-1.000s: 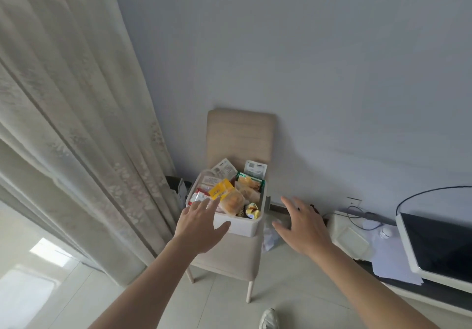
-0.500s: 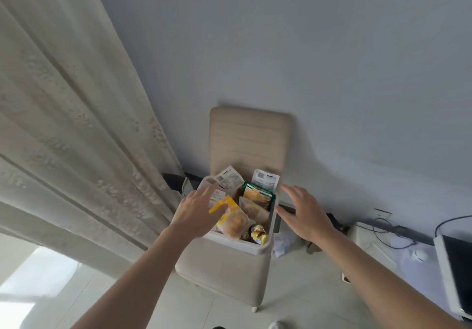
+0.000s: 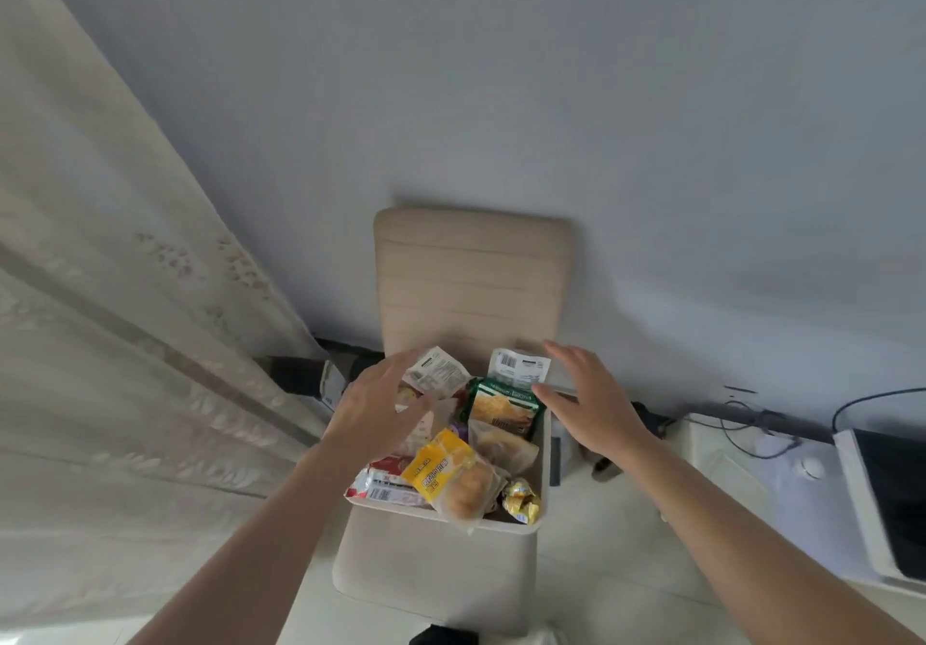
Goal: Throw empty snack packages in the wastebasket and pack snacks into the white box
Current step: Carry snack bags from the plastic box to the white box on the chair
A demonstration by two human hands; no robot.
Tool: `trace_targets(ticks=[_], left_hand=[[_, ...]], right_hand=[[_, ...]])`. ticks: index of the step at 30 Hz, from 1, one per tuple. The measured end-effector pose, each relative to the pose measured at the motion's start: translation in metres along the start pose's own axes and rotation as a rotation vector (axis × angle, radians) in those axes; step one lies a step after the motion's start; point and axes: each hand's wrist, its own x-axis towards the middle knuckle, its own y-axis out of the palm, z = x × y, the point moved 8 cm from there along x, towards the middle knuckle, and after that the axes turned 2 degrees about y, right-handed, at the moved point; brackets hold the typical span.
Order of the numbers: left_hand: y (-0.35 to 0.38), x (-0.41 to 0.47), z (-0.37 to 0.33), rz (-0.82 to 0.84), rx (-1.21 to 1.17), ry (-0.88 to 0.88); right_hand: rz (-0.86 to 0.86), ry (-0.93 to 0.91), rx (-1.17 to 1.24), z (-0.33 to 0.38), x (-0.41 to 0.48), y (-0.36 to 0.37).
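The white box [image 3: 543,449] stands on the seat of a beige chair [image 3: 471,284] against the wall, packed with several snack packs. A yellow bread pack [image 3: 446,474], a green pack [image 3: 503,406], a red-and-white pack [image 3: 388,486], a gold wrapper [image 3: 521,499] and two white packs with labels [image 3: 518,369] show in it. My left hand [image 3: 381,409] hovers over the box's left side with fingers spread, holding nothing. My right hand [image 3: 591,404] reaches the box's far right rim, fingers straight, thumb near the green pack. No wastebasket is visible.
A pale curtain [image 3: 125,319] hangs close on the left. A dark object [image 3: 300,376] lies on the floor behind the chair's left side. To the right, a low white stand [image 3: 726,459] carries cables and a dark screen [image 3: 887,494].
Both hands have moved forward from in front of the box to over and beside it. The view has closed in on the chair and box.
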Motion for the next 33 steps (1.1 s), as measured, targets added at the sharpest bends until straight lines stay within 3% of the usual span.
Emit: trace_targets(ticks=[8,18,33], left_hand=[[0.020,0.083,0.056,0.057,-0.031,0.084],[0.122,0.143,0.114,0.150,-0.064,0.266],[0.167,0.202,0.145,0.138,-0.316,0.216]], right_hand=[[-0.056,0.092,0.082,-0.019,0.053,0.039],[-0.106,0.191,0.234,-0.120,0.093,0.116],[-0.139,0.179,0.601,-0.172,0.134,0.178]])
